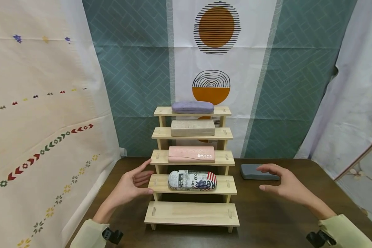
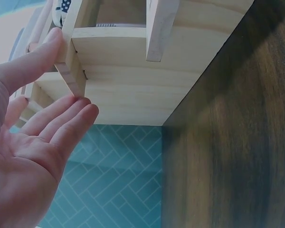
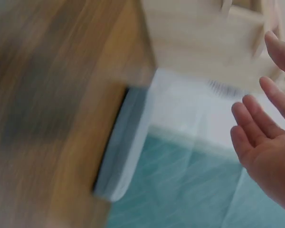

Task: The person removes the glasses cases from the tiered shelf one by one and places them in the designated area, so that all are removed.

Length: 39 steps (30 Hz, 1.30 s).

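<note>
- Reaching in from the near left corner of the dark wooden table [image 1: 266,213], the left hand [image 1: 131,186] is held palm inward, fingers straight and slightly apart, beside the left end of the stepped pale-wood display rack [image 1: 192,213]; it grips nothing.
- Seen from the left wrist, the thumb tip [image 2: 52,40] touches the end of a rack step and the fingertips [image 2: 80,107] lie just under its edge, which the head view does not settle.
- Hovering over the table's right side, the right hand [image 1: 286,186] has its fingers loosely spread and relaxed, thumb apart, holding nothing.
- Just beyond that hand, towards the far right edge, the flat dark grey glasses case [image 1: 255,172] lies on the table, near the fingertips; whether they touch it I cannot tell.
- The right wrist view is blurred; it shows the open fingers [image 3: 256,128] apart from the grey case [image 3: 121,152].
- On the rack's second step from the near side lies the newspaper-print glasses case with a flag end [image 1: 192,180]; "ex" can be read on it.
- One step farther, the pink rectangular case [image 1: 191,154] bears a small white mark, too small to read.
- Above it sit the beige stone-look case [image 1: 193,127] and, on the top step, the purple oval case [image 1: 193,107].
</note>
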Motion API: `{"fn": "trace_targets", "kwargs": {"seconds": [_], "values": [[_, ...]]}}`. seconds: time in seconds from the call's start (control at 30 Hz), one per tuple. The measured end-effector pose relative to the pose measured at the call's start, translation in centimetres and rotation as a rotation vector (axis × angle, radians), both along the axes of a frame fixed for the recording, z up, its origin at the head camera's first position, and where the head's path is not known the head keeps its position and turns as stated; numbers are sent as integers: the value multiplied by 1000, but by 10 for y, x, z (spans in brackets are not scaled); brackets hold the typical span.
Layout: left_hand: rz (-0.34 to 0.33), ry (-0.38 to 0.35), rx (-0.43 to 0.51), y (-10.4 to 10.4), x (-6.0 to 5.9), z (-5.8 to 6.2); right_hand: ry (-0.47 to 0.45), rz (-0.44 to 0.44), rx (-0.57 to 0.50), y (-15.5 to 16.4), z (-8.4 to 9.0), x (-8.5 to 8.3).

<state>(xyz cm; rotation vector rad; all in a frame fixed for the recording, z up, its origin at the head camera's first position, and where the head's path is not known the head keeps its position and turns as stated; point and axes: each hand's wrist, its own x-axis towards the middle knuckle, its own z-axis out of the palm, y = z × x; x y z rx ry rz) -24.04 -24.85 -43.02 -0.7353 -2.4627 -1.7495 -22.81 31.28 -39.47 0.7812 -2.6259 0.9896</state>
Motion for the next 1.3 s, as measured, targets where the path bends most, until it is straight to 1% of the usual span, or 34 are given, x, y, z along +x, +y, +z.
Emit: {"fn": "trace_targets", "kwargs": {"seconds": [0.1,0.2,0.33,0.43,0.63,0.87,1.07,1.3], "values": [[-3,-4,1,1,0,0,15,-16,19,-21,8,13],[-8,-5,11,1,0,-1,24,-11,25,-42,15,22],[-7,-3,15,0,0,-1,33,21,14,-68,21,29],[-2,-3,15,-2,0,-2,39,40,12,-85,21,30],[-1,-5,19,-2,0,-2,17,62,-3,-109,13,26],[-8,-16,29,-1,0,-2,-44,75,-10,-123,6,19],[-2,-18,32,-1,2,-3,-33,95,-4,-136,0,8],[-1,-1,19,0,1,-2,-31,112,-3,-148,-8,-1]]}}
